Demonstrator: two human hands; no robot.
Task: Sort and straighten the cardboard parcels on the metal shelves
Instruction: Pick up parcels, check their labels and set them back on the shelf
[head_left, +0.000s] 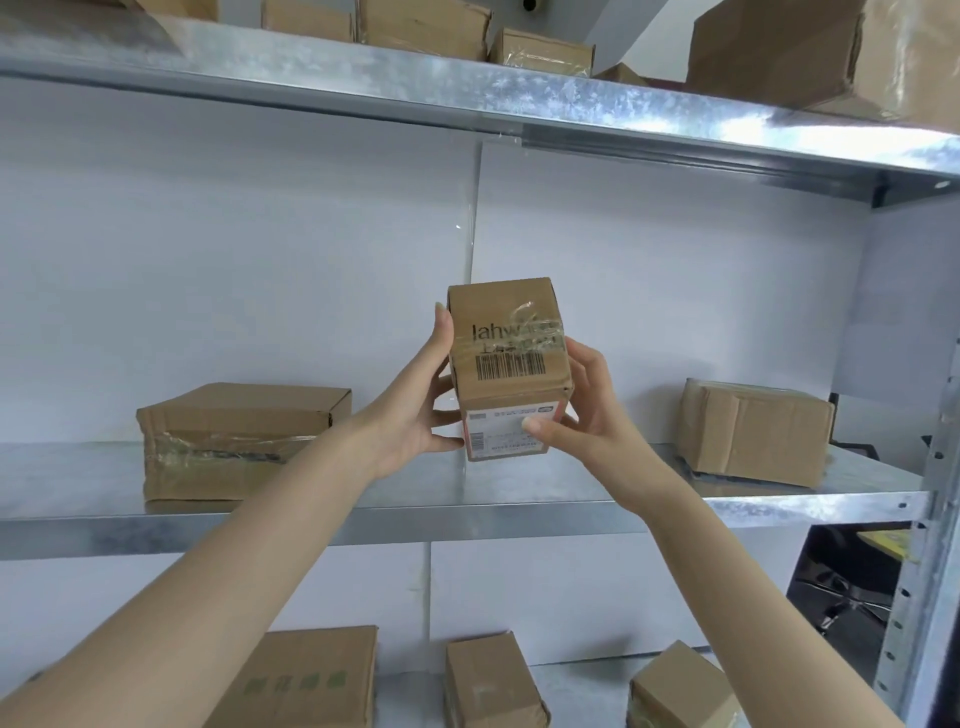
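The sorting looks to me well short of done. I have one small cardboard parcel (506, 364) up in both hands over the middle shelf (467, 499), between the flat parcel (234, 441) on the left and the squat taped parcel (753, 431) on the right. Those two sit well apart and at different angles to the shelf's near edge, so neither looks squared up yet. On the top shelf (363, 67) several parcels are jumbled together and overlapping. On the lower shelf (582, 691) three more stand apart, and the right-hand parcel (680, 691) is turned askew. I judge that placing this one is the step in hand, with most of the straightening left. My left hand (410, 410) cups the parcel's left side, its fingers (441, 332) stretched up along the edge and the thumb under the lower corner. My right hand (587, 410) wraps the right side, with the thumb pressed on the white shipping label and the other fingers curled behind. Both arms reach forward and up, and both hands grip firmly. The parcel is tipped with its barcode face toward me. I cannot tell whether its lower edge touches the shelf or hangs just above it.
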